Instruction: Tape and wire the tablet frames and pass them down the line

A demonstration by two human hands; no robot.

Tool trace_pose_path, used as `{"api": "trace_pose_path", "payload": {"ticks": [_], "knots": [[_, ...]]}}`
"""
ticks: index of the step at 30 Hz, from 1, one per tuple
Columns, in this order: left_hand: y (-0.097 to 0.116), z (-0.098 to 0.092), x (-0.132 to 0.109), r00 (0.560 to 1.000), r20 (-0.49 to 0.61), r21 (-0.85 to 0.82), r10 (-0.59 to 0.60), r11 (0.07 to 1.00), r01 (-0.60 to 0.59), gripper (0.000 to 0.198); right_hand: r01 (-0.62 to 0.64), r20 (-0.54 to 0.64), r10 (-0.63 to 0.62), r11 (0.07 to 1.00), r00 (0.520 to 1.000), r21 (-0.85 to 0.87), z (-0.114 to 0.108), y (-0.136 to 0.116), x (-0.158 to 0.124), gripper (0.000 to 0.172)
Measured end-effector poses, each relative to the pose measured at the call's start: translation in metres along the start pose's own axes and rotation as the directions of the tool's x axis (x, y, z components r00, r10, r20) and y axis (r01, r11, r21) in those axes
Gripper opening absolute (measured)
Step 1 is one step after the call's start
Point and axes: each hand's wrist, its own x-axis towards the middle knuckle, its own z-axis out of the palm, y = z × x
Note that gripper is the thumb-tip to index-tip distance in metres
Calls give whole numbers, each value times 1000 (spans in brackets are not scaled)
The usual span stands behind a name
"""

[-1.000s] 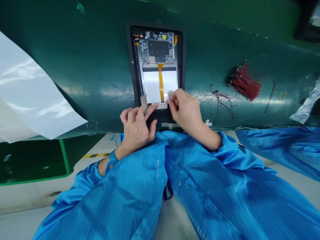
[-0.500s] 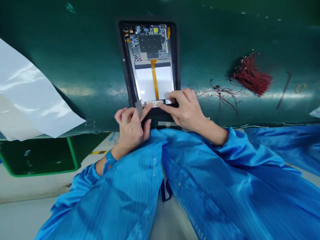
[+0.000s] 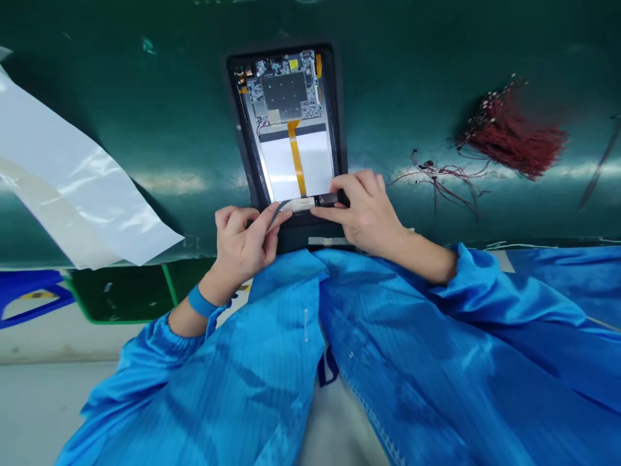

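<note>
An opened tablet (image 3: 317,152) lies on the green work surface, its circuit board (image 3: 285,94), silvery battery area and orange flat cable (image 3: 295,158) exposed. At its near end runs a pale strip (image 3: 303,204) with a dark section beside it. My left hand (image 3: 246,236) is closed, pinching a thin grey strip (image 3: 280,210) that curves over the tablet's near left corner. My right hand (image 3: 366,204) touches the near right end, thumb and index finger apart and stretched along the dark section, other fingers curled. The fingertips partly cover that end.
To the right lie loose dark red wires (image 3: 439,175) and a bundle of red wires (image 3: 519,133). White sheets (image 3: 97,188) spread over the left side. A green-rimmed bin (image 3: 130,294) stands below the table edge, beside a blue frame (image 3: 36,298).
The grey strip in my left hand has gone from standing upright to lying curved toward the tablet. My right index finger has lifted slightly, showing more of the dark section. The view has shifted.
</note>
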Motion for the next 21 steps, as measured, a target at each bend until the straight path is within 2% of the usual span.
{"api": "trace_pose_path", "payload": {"ticks": [4, 6, 10, 13, 15, 18, 21], "knots": [[19, -3, 15, 991, 4, -47, -136, 990, 136, 38, -52, -89, 60, 995, 994, 88, -4, 6, -9, 32], [26, -3, 25, 986, 19, -41, -164, 985, 165, 39, -67, -111, 80, 991, 991, 116, 0, 10, -9, 30], [37, -1, 44, 993, 70, -16, -93, 995, 94, 44, -87, -176, 101, 993, 979, 85, 15, 11, -10, 31], [47, 2, 52, 996, 88, -6, 1, 1000, 0, 54, -46, -250, 46, 999, 967, 5, 22, 9, -12, 30], [50, 1, 57, 997, 77, -15, 7, 1000, -5, 61, -13, -299, -3, 999, 954, -53, 23, 6, -12, 29], [40, -10, 74, 999, 8, -110, -47, 993, 48, 72, 14, -352, -53, 994, 934, -112, 22, 4, -11, 27], [13, -31, 110, 974, -210, -151, -85, 987, 53, 74, 17, -366, -68, 990, 928, -140, 23, 3, -9, 27]]}}
